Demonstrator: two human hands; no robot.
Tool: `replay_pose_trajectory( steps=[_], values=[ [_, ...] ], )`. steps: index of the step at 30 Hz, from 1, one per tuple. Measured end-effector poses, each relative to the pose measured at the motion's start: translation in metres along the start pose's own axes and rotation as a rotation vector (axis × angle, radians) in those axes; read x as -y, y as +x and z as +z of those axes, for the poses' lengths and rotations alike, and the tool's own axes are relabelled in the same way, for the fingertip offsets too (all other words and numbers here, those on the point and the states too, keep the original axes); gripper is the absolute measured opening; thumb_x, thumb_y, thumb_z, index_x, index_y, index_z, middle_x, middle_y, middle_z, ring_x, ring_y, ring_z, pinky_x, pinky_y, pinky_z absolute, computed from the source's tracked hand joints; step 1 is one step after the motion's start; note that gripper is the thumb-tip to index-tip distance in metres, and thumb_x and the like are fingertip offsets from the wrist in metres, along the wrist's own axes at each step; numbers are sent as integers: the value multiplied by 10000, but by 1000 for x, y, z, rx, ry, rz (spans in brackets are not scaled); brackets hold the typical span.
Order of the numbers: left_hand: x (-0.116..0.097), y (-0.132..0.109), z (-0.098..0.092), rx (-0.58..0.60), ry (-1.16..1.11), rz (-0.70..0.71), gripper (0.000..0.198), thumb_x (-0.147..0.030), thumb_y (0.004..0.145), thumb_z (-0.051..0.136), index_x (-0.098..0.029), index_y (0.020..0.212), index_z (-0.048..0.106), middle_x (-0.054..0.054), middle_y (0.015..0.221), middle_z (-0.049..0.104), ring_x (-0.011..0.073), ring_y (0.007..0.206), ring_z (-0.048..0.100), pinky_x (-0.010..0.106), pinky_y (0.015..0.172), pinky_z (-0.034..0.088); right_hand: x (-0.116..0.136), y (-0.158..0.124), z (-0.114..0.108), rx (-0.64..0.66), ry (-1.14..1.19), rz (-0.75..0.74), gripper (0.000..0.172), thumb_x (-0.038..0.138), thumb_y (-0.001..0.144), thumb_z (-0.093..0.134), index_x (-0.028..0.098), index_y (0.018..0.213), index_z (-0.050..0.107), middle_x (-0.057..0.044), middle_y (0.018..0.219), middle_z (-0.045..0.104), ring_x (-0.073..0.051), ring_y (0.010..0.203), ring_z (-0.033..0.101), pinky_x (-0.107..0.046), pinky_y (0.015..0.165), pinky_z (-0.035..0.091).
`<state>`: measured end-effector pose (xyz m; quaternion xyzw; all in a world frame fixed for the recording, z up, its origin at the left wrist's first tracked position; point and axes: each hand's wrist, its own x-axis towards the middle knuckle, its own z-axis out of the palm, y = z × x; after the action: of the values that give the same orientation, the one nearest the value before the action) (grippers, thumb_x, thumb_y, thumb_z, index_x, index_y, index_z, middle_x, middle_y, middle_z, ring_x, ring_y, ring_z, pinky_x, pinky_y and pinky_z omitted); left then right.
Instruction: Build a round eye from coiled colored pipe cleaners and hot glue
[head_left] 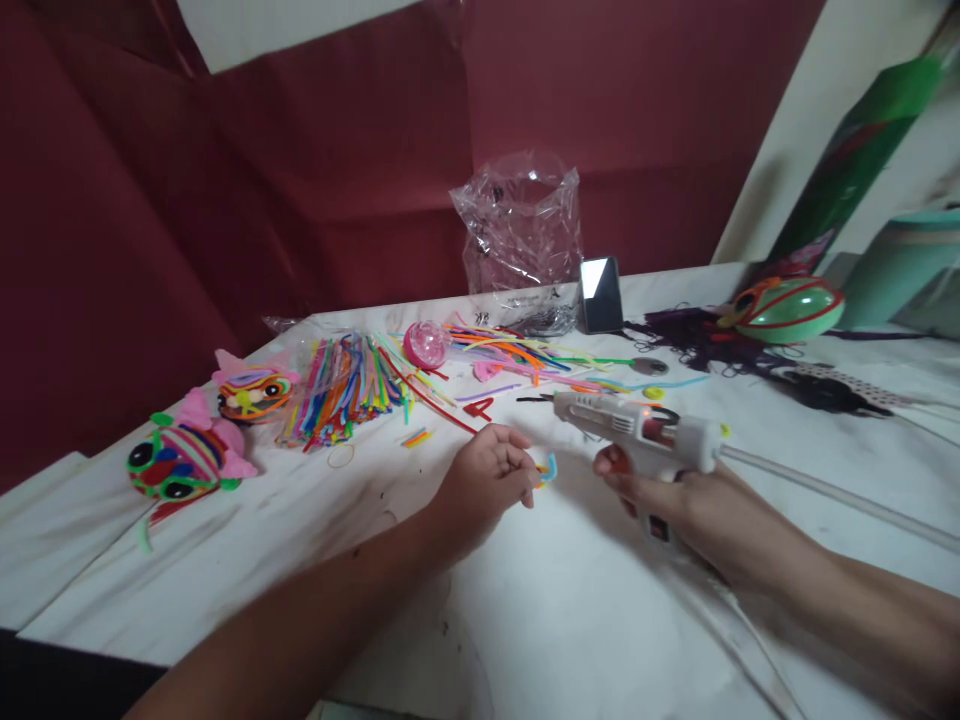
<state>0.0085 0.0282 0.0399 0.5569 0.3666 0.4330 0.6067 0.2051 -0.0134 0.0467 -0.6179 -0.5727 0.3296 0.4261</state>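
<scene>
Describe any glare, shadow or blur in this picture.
Head view: bright glare on the phone and glints on the bag; head view: a soft shadow on the table below the right hand; head view: the tub at the right edge looks smeared, and the piece at the left hand is too soft for fine detail.

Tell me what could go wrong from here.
The glue gun in the right hand is close to the left hand; if hot, it might burn the skin.

The small blue-and-yellow piece is held only by its end, so it could slip.

The long glue stick jutting out behind might catch on something.
</scene>
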Motion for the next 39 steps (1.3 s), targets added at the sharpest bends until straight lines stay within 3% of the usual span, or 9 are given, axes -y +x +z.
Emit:
replay_pose_trajectory(
  steps=[3, 8, 13, 17, 21, 27, 31, 39],
  values=[
    [-3, -5, 1, 21, -16, 42, 280, -156, 588, 613, -170, 822, 460, -68, 580, 547, 71, 451, 505, 208, 483, 359, 18, -6, 14, 117, 100, 14, 216, 434, 707, 609, 221, 744, 626, 11, 627, 608, -143, 530, 510, -258, 477, 395],
    [-7, -9, -1, 74, -11, 64, 307, -111, 567, 594, -171, 838, 463, -70, 589, 542, 64, 467, 482, 201, 481, 372, 31, -11, 31, 132, 197, -47, 173, 375, 699, 631, 234, 799, 621, 21, 709, 631, -149, 605, 532, -247, 525, 417],
    [-9, -12, 0, 112, 3, 78, 316, -100, 568, 595, -174, 845, 462, -72, 589, 536, 61, 466, 471, 202, 486, 365, 27, -9, 33, 111, 263, -41, 154, 315, 680, 651, 233, 807, 620, 26, 734, 639, -148, 625, 538, -249, 561, 420],
    [-2, -9, 0, 58, -27, 34, 336, -151, 568, 681, -167, 846, 493, -55, 611, 550, 65, 489, 480, 207, 496, 348, 21, -7, 36, 94, 382, -40, 138, 313, 678, 673, 221, 720, 578, 41, 632, 569, -133, 594, 502, -247, 560, 392],
    [8, -6, -2, 32, -54, -34, 217, -199, 570, 700, -134, 726, 564, -32, 585, 551, 59, 479, 450, 219, 501, 318, 16, -7, 39, 68, 510, -4, 200, 370, 702, 678, 216, 738, 555, 48, 630, 533, -116, 585, 474, -238, 547, 375],
    [3, -7, 2, 5, -132, -96, 227, -278, 548, 733, -129, 628, 582, -39, 495, 507, 69, 479, 437, 240, 541, 309, 17, -11, 42, 23, 481, 7, 231, 386, 681, 700, 204, 744, 572, 25, 682, 565, -119, 595, 495, -238, 537, 392],
    [-1, -9, 3, 29, -161, -84, 240, -291, 551, 742, -126, 652, 601, -32, 507, 522, 72, 487, 441, 245, 549, 315, 14, -14, 43, 27, 479, 101, 275, 419, 688, 696, 197, 812, 591, -3, 741, 608, -143, 638, 540, -247, 551, 422],
    [1, -8, 5, -9, -143, -25, 175, -257, 595, 700, -130, 660, 600, -31, 511, 528, 75, 495, 440, 239, 552, 318, 10, -15, 43, 39, 373, 92, 274, 442, 701, 667, 194, 808, 616, -32, 759, 637, -174, 662, 570, -286, 586, 459]
  ],
)
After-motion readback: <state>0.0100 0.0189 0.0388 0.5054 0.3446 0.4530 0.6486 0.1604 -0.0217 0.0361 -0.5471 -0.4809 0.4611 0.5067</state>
